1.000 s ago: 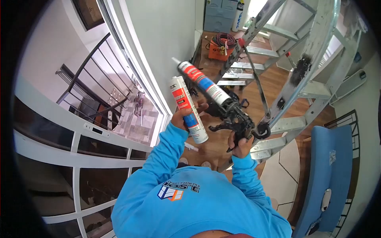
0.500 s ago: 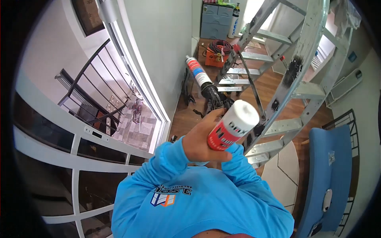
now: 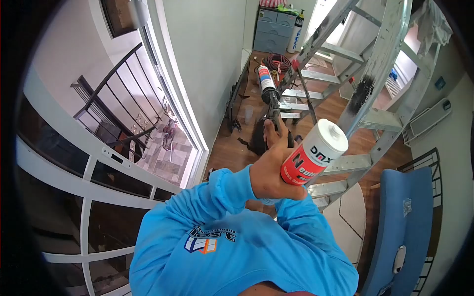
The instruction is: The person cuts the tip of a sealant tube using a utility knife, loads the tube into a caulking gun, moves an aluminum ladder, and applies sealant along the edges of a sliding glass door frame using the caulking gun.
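My left hand (image 3: 271,175) is closed around a white and red sealant cartridge (image 3: 316,153), its white plunger end tilted up toward me. Just beyond it, fingers of my right hand (image 3: 270,132) are wrapped round the handle of a black caulking gun (image 3: 271,97). A second cartridge (image 3: 265,76), white with red and blue print, sits in that gun and points away from me. Much of my right hand is hidden behind my left hand and the cartridge in it.
An aluminium stepladder (image 3: 363,103) stands close on the right. Sliding door frame (image 3: 182,93) and railing are at left. A blue sofa (image 3: 402,222) lies at far right, a round table (image 3: 348,217) below the ladder. Coiled hose (image 3: 276,62) and drawers (image 3: 273,30) are at the back.
My left hand and its cartridge have shifted to the right, turning the label more toward me. The caulking gun has also moved right and its handle shows more, with fingers around it.
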Demonstrator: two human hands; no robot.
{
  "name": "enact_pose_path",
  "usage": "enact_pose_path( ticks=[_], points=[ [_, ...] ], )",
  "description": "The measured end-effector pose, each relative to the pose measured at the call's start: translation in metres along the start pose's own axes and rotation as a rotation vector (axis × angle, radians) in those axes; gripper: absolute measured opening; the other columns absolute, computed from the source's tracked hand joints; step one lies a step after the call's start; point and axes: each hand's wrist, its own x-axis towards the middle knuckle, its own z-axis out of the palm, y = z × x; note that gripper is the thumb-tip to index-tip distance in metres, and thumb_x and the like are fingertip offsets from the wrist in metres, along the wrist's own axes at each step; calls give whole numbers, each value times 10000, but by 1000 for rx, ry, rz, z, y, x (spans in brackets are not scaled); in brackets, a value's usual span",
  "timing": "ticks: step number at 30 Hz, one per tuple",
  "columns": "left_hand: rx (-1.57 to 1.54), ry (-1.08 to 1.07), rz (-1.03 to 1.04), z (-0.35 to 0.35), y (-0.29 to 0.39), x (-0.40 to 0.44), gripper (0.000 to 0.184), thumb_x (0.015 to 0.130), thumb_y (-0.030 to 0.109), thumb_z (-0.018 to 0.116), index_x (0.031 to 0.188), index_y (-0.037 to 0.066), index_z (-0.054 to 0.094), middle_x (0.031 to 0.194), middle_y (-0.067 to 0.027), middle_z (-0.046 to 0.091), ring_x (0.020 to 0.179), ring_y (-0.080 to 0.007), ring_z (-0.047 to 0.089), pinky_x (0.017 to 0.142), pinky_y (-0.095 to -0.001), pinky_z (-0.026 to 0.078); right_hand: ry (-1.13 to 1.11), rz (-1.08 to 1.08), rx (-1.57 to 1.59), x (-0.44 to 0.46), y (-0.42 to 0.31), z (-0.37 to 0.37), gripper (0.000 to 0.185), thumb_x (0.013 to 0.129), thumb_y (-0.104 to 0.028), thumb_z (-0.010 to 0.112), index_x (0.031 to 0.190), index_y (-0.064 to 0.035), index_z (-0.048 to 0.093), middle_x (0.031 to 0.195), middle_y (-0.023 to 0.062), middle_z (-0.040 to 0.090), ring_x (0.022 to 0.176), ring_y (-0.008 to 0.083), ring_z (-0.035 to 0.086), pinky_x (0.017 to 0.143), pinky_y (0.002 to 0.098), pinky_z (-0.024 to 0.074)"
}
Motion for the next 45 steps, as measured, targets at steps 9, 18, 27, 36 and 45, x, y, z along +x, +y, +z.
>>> enact_pose_path(
  ticks=[9, 18, 27, 36, 45],
  points=[
    [43, -13, -132, 27, 23, -5, 671, 601, 179, 790, 1159, -27, 479, 1078, -175, 505, 1005, -231, 489, 925, -350, 385, -26, 121, -1, 115, 21, 18, 336, 861, -316, 633, 1049, -42, 585, 595, -18, 485, 458, 63, 421, 396, 224, 349],
    [102, 6, 14, -21, -4, -51, 762, 594, 140, 786, 1262, -1, 448, 1198, -114, 525, 1042, -213, 521, 919, -353, 421, -26, 122, 154, 116, 39, -8, 638, 759, -317, 752, 1267, -20, 505, 841, 51, 609, 762, 127, 542, 697, 259, 461],
    [-159, 413, 63, -112, -103, -18, 762, 629, -8, 689, 1332, 56, 401, 1039, -50, 523, 978, -182, 547, 852, -398, 529, 126, 153, 272, 60, -25, 4, 384, 851, -392, 648, 1054, -71, 597, 668, -9, 553, 475, 61, 448, 392, 208, 333],
    [-1040, 287, 462, -106, -81, -8, 556, 643, 117, 688, 1173, 50, 535, 1195, -192, 534, 1128, -324, 522, 915, -541, 464, -162, -92, 512, -7, -56, -16, 434, 883, -428, 575, 962, -7, 503, 592, 49, 480, 381, 112, 423, 341, 219, 372],
    [-851, 261, 482, -110, -48, -29, 767, 583, 142, 728, 1291, 16, 462, 1195, -180, 554, 1101, -307, 555, 996, -442, 421, -44, -50, 316, -37, -23, 27, 629, 888, -549, 477, 1259, -44, 424, 1050, 106, 578, 824, 207, 605, 679, 352, 532]
  ],
)
